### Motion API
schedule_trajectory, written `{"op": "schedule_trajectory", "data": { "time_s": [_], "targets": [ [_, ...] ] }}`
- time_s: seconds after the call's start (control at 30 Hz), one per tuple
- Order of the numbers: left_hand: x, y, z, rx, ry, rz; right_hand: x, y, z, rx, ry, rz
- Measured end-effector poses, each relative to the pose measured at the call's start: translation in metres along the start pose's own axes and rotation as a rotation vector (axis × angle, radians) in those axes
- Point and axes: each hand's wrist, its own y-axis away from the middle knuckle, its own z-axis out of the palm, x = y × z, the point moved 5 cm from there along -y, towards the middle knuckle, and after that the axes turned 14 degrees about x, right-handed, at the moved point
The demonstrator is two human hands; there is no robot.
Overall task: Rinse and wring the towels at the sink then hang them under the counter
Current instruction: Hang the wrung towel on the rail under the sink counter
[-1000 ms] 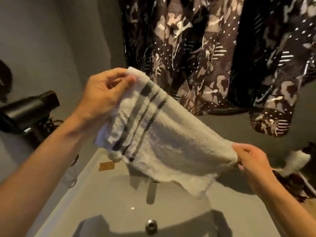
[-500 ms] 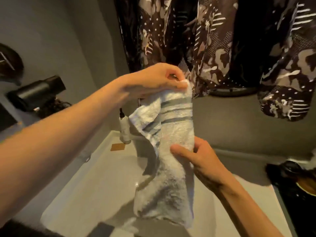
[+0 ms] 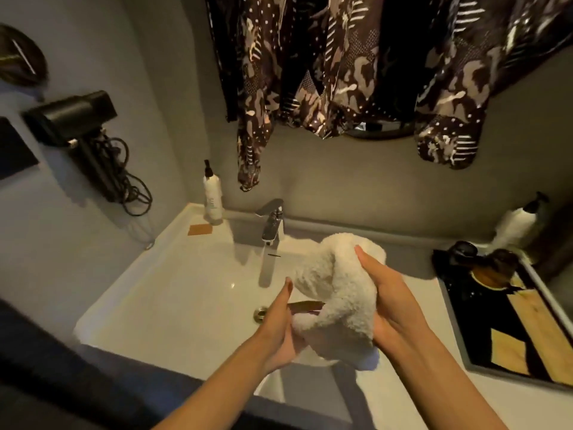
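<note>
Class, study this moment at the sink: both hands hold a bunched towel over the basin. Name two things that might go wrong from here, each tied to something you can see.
1. The towel is bunched between the left hand and right hand beside the faucet, so rinsing may miss its inner folds.
2. Wringing near the basin's right edge may splash the tray of dark items.

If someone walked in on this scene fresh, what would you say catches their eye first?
Most likely the fluffy white towel, bunched between the left hand and right hand above the white sink. Next, the dark patterned garments hanging over the chrome faucet at the back wall. A black hair dryer with its tangled cord sits on the left wall.
</note>
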Motion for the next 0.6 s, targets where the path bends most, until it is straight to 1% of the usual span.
{"op": "schedule_trajectory", "data": {
  "time_s": [0.07, 0.17, 0.23, 0.27, 0.33, 0.4, 0.43, 0.47, 0.53, 0.6],
  "targets": [
    [-0.013, 0.035, 0.023, -0.17, 0.013, -0.012, -0.004, 0.029, -0.018, -0.035, 0.032, -0.055],
    [-0.034, 0.074, 0.049, -0.378, 0.079, -0.012, -0.005, 0.068, -0.059, 0.029, 0.135, -0.152],
    [-0.055, 0.1, 0.07, -0.452, 0.083, 0.04, -0.005, 0.096, -0.09, 0.082, 0.183, -0.18],
    [-0.064, 0.106, 0.076, -0.438, 0.013, 0.08, -0.006, 0.108, -0.106, 0.13, 0.222, -0.194],
    [-0.083, 0.115, 0.081, -0.323, -0.129, 0.174, -0.014, 0.134, -0.142, 0.252, 0.346, -0.269],
    [-0.106, 0.121, 0.083, -0.249, -0.245, 0.245, -0.026, 0.164, -0.186, 0.412, 0.5, -0.354],
    [-0.121, 0.124, 0.084, -0.229, -0.313, 0.257, -0.028, 0.176, -0.211, 0.495, 0.556, -0.352],
    [-0.144, 0.128, 0.087, -0.196, -0.366, 0.234, -0.024, 0.189, -0.24, 0.561, 0.578, -0.325],
    [-0.19, 0.132, 0.088, -0.162, -0.423, 0.15, -0.003, 0.207, -0.292, 0.62, 0.574, -0.233],
    [-0.243, 0.139, 0.091, -0.173, -0.455, -0.017, 0.021, 0.22, -0.342, 0.662, 0.553, -0.15]
  ]
}}
